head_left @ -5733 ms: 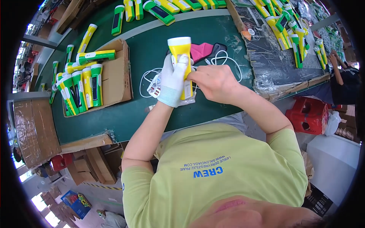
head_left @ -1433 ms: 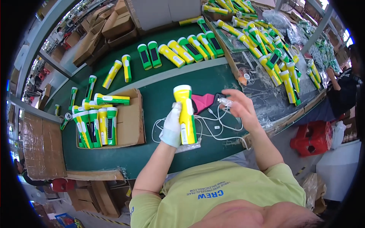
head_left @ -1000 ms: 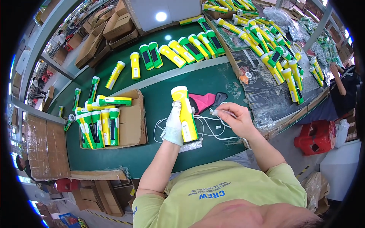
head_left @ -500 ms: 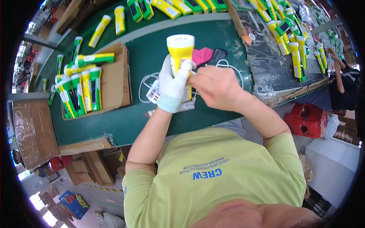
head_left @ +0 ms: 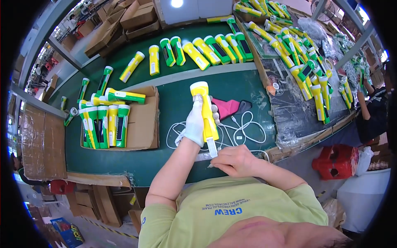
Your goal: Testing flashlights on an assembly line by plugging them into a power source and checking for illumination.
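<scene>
My left hand [head_left: 196, 122], in a white glove, is closed around a yellow flashlight [head_left: 211, 120]. Its white-rimmed head points away from me, and a narrow white piece [head_left: 212, 148] sticks out of its near end. Beside that piece, my bare right hand [head_left: 236, 160] has its fingers pinched together. A small pale tip shows below those fingers; what they hold is too small to tell. White cables [head_left: 244, 128] lie looped on the green table beneath and right of the flashlight. Behind it rests a pink and dark grey cloth-like item [head_left: 226, 108].
An open carton [head_left: 142, 124] with several yellow and green flashlights stands at left. More flashlights [head_left: 194, 55] line the table's far side. Many others [head_left: 308, 74] are heaped at right, beyond a raised edge. A red stool [head_left: 336, 162] and a person's arm [head_left: 363, 105] are farther right.
The view has shifted, showing more of the far side. The flashlight now tilts, its near end uncovered. My right hand has moved from its side down to that end.
</scene>
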`<state>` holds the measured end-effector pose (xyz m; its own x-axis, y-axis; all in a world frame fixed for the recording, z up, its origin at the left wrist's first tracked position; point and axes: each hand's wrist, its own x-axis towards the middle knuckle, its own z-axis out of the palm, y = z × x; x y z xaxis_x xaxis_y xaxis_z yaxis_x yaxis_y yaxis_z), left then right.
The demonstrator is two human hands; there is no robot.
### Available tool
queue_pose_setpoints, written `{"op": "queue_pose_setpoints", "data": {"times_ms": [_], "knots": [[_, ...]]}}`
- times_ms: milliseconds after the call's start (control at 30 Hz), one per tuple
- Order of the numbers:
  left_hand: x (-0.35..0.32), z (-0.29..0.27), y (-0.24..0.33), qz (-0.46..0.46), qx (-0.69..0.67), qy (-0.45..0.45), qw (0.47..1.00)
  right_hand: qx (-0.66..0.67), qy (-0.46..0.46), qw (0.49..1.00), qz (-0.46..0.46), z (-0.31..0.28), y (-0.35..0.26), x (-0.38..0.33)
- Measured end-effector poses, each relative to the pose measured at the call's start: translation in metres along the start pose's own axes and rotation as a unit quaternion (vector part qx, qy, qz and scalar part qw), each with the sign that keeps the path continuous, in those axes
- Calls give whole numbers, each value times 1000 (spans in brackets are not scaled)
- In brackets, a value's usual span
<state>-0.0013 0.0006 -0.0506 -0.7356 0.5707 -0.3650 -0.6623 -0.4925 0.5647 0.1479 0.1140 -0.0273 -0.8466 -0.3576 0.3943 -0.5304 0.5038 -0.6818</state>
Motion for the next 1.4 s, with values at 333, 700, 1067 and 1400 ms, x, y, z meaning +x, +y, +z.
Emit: {"op": "queue_pose_setpoints", "data": {"times_ms": [333, 700, 1067, 1400], "knots": [[-10, 1, -3, 101, 154, -21, 983, 242, 6, 968, 61, 1, 12, -4], [-58, -19, 0, -37, 106, -190, 975, 401, 167, 858, 272, -30, 44, -1], [-71, 3, -21, -5, 85, -40, 996, 234, 199, 926, 218, -35, 7, 29], [-70, 8, -18, 222, 331, -82, 913, 13, 181, 981, 64, -49, 10, 35]]}}
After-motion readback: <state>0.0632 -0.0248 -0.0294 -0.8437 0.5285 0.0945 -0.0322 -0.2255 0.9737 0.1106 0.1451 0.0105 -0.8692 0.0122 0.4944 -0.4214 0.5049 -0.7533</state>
